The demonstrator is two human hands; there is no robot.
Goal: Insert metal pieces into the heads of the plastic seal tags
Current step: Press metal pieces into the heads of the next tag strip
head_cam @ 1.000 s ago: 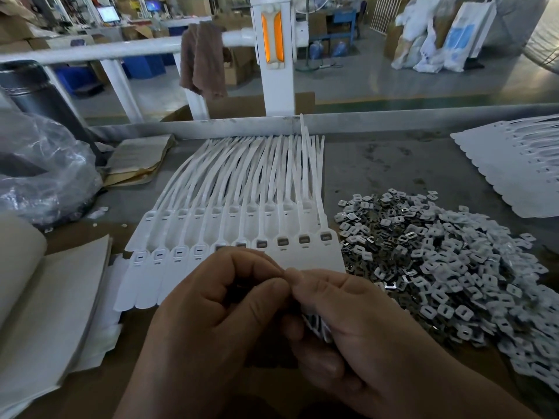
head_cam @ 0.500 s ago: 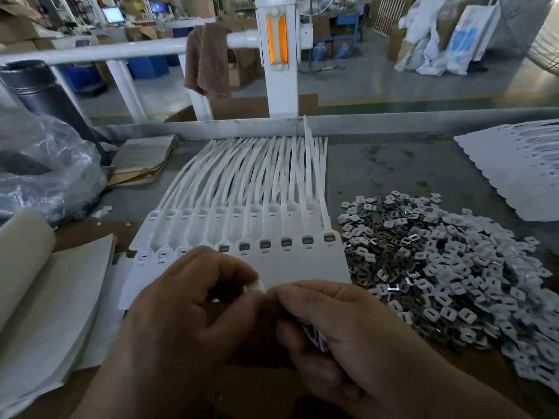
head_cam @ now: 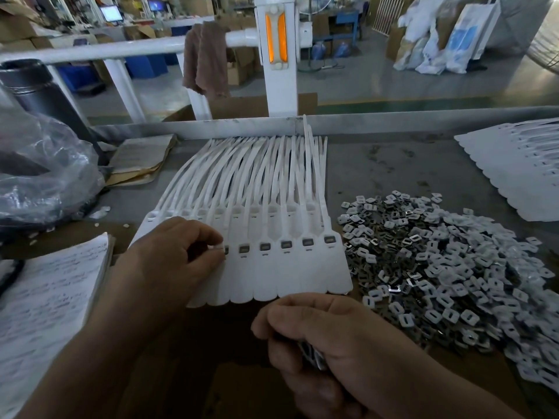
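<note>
A fanned row of white plastic seal tags lies flat on the bench, heads in a line and tails pointing away. Several heads toward the right hold dark metal pieces. My left hand lies over the row's left part and pinches a small metal piece at a tag head. My right hand hovers near the tags' front edge, fingers curled round a small stack of metal pieces. A large heap of loose metal pieces lies to the right.
A second sheet of white tags lies at the far right. An open notebook and a crumpled plastic bag sit on the left. A metal rail bounds the bench's far edge. Brown folders lie behind.
My hands were together in front of the tags. The left hand has moved forward onto the tag row with a piece, and the right hand has stayed back, low and near me.
</note>
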